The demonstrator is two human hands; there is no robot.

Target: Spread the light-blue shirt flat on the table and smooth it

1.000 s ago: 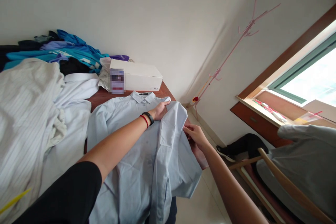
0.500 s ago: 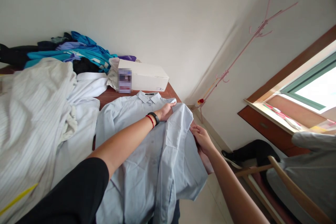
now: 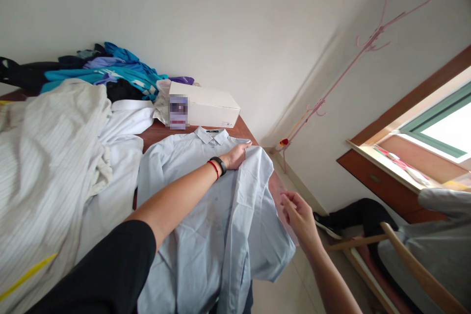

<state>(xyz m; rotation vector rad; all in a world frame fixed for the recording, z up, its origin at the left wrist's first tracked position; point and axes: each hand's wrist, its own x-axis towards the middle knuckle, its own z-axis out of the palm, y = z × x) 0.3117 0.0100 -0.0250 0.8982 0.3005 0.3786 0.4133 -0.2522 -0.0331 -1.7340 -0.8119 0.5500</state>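
A light blue collared shirt [image 3: 191, 206] lies spread on the brown table [image 3: 162, 133], its right side folded over toward the middle. My left hand [image 3: 237, 155], with a black band and a red string at the wrist, grips the shirt near the shoulder. Beside the folded sleeve edge, at the table's right side, my right hand [image 3: 300, 213] hovers with fingers loosely apart and nothing in it.
A heap of white and striped garments [image 3: 51, 157] covers the table's left. Blue and dark clothes [image 3: 99, 71] are piled at the back, next to a white box [image 3: 204, 106]. A wooden chair [image 3: 412, 265] draped with grey cloth stands at the right, below a window sill [image 3: 401, 167].
My right hand has let go of the shirt's sleeve edge and drawn back to the right and down. The left hand keeps its hold at the shoulder.
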